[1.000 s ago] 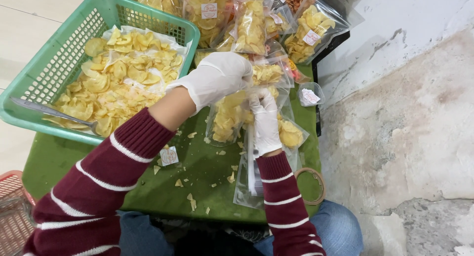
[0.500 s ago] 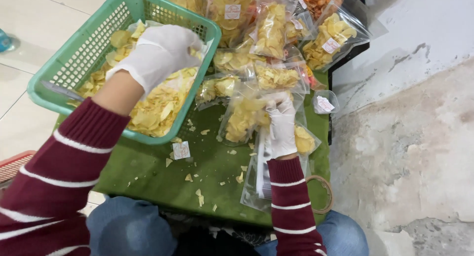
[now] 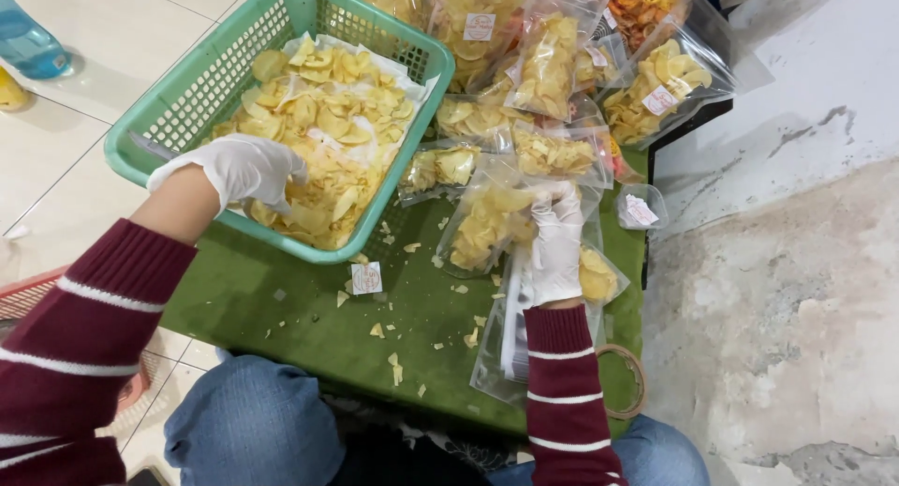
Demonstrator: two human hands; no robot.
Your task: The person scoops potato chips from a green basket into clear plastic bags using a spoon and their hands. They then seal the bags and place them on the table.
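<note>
Head view: left hand (image 3: pixel 239 170) at basket (image 3: pixel 192 97) rim

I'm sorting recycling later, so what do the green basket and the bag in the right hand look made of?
Green basket: looks like moulded plastic, matte, with lattice walls. Bag held by the right hand: thin clear plastic film, glossy; the chips show through.

Bright, even overhead light, soft shadows, mild glare on plastic, slight blur.

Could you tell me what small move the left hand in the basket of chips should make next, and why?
Probably close the left hand on some chips and carry them to the clear bag, which the right hand holds open and which looks only part full.
</note>
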